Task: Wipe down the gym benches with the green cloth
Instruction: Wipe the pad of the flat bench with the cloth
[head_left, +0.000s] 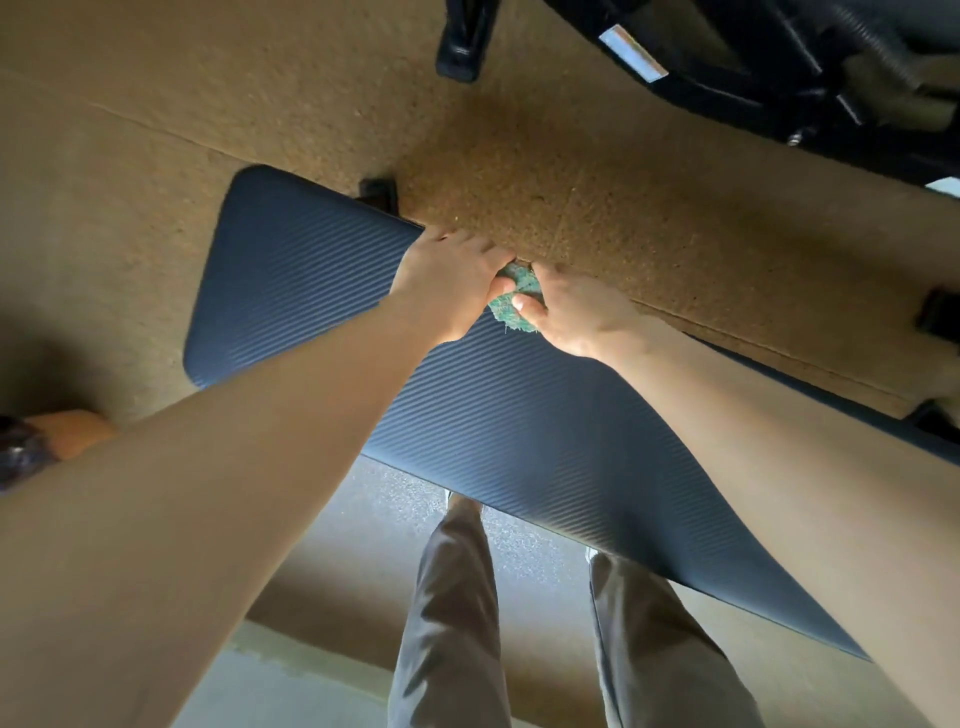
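A dark blue ribbed bench pad (291, 291) runs from the upper left down to the lower right. At its far edge lies the green cloth (511, 306), bunched small. My right hand (576, 317) grips the cloth with thumb and fingers, pressing it on the pad's edge. My left hand (452, 280) rests right beside it, its fingers curled over the far edge of the pad and its thumb touching the cloth. Most of the cloth is hidden under the two hands.
Brown cork-like flooring (571, 182) lies beyond the bench. Black metal frames of gym equipment (753, 62) stand at the top right, and black bench feet (379, 192) show at the pad's far side. My legs in grey trousers (452, 623) stand below the pad.
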